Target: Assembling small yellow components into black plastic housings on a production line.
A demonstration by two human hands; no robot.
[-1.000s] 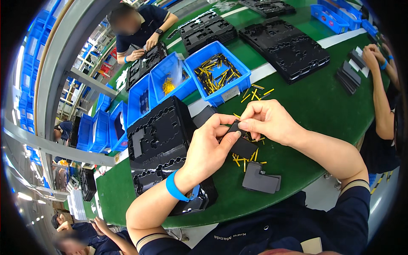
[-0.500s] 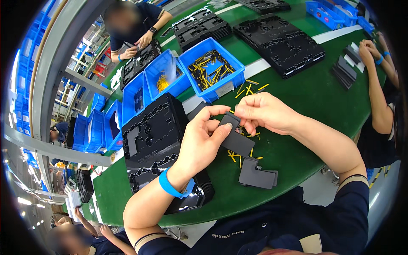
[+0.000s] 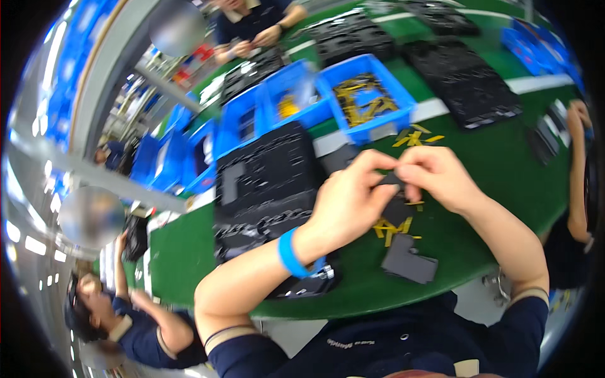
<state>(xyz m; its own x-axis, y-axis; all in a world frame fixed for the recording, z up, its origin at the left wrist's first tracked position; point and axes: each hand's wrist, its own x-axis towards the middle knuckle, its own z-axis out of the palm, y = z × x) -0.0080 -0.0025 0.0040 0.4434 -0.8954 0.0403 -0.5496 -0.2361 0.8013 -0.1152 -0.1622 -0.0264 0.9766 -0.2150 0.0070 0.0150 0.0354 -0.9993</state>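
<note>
My left hand (image 3: 350, 198) is closed on a dark grey L-shaped flat piece (image 3: 397, 211), thumb on its upper part. The thumb and forefinger of my right hand (image 3: 440, 178) pinch together at the piece's upper corner, against the left fingertips; what lies between them is hidden and blurred. Below the hands, several similar grey L-shaped pieces (image 3: 408, 261) lie stacked on the green table (image 3: 183, 264). Loose yellow strips (image 3: 382, 233) are scattered under the held piece, and more yellow strips (image 3: 417, 136) lie beyond the right hand.
Left of my hands is a stack of black moulded trays (image 3: 268, 160). A blue bin (image 3: 405, 120) of black-and-yellow strips stands beyond, beside other blue bins. More black trays (image 3: 463, 82) lie at the back. Co-workers sit far across (image 3: 255, 28), lower left (image 3: 142, 321) and right (image 3: 576, 183).
The view has swung, so the table things appear shifted right. My hands have drawn closer together at the grey piece's upper corner. The co-worker at lower left shows more fully.
</note>
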